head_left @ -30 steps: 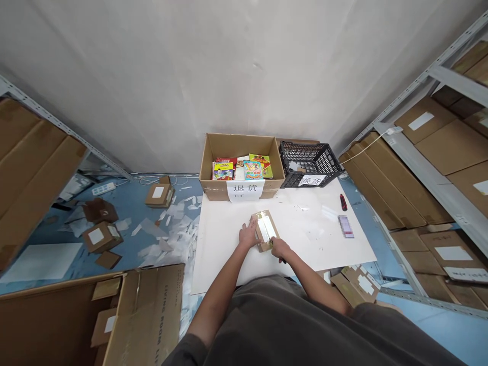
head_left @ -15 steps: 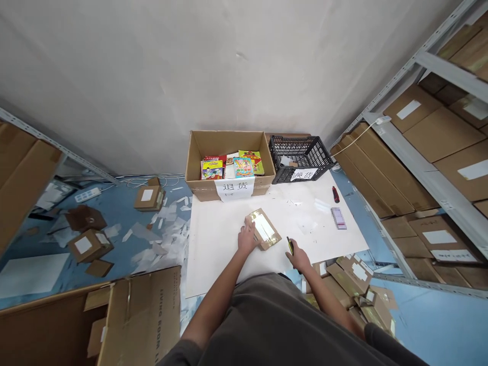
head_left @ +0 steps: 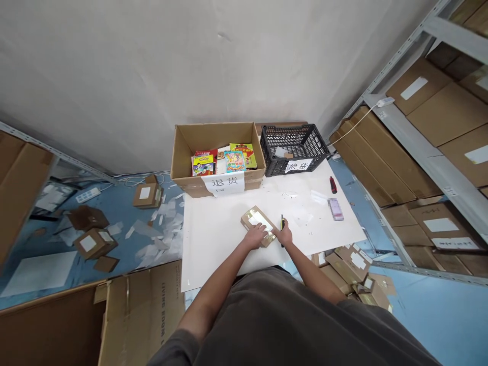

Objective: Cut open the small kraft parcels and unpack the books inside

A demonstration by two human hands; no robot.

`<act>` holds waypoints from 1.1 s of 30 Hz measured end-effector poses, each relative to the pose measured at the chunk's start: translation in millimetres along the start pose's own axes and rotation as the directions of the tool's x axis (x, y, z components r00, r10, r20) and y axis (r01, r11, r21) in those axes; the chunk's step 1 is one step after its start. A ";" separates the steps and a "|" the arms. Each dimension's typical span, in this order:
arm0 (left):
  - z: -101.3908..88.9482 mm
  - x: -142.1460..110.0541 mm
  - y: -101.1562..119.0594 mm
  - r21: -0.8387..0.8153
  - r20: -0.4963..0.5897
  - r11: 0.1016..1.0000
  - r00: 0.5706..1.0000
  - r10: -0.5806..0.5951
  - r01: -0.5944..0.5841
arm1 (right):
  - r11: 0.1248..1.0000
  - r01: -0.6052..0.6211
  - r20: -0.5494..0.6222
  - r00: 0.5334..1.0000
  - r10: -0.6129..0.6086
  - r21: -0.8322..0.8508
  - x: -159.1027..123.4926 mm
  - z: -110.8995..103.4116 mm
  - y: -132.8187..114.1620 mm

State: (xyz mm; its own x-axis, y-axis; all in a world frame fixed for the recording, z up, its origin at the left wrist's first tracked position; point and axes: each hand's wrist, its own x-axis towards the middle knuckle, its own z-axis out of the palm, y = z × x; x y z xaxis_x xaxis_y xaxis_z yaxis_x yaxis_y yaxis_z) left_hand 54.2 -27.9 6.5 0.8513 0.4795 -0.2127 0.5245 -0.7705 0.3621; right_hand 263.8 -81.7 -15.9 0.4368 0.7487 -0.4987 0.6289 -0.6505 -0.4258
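Observation:
A small flat cardboard box (head_left: 248,215) with a white label and shiny tape lies at an angle on the white table. My left hand (head_left: 256,236) grips its near left side, with the fingers across the label. At the box's right corner is my right hand (head_left: 284,236), closed around a yellow and black utility knife (head_left: 282,223) that points away from me. The fingertips of that hand reach the box's corner. Whether the blade is out is too small to tell.
Behind stand an open carton (head_left: 186,187) of colourful books and a black plastic crate (head_left: 267,165). A red and black object (head_left: 333,185) and a purple blurred item (head_left: 336,209) lie at the right. Shelves of boxes (head_left: 381,157) flank the table; paper scraps (head_left: 163,244) litter the floor.
My left hand has slid from the box's left edge toward its near side. My right hand has come left with the utility knife, up to the box's right corner. The view has shifted slightly.

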 end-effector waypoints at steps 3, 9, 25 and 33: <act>-4.6 10.8 5.4 0.061 0.031 0.998 0.999 -0.007 0.005 | 0.999 -0.026 0.028 0.999 0.027 -0.023 1.8 -3.5 -5.1; -16.9 31.9 20.8 0.054 0.134 0.992 0.984 -0.118 0.112 | 0.993 0.014 0.095 0.996 -0.003 -0.114 8.7 -21.2 -17.5; 12.0 38.3 82.0 -0.079 0.066 0.793 0.797 -0.601 0.604 | 0.881 0.468 0.265 0.860 -0.436 -0.068 46.3 -50.2 -14.2; 6.4 52.0 70.0 -0.110 0.133 0.734 0.741 -0.658 0.671 | 0.771 0.631 0.549 0.674 -0.494 -0.081 39.9 -85.1 51.0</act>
State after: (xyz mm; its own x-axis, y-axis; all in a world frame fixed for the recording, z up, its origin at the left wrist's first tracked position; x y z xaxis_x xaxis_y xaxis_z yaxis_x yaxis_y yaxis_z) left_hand 135.3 -59.6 15.0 0.2873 0.8063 -0.5170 0.9547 -0.1975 0.2226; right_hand 368.0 -74.2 6.7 -0.3690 0.7565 -0.5400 0.8131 -0.0187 -0.5819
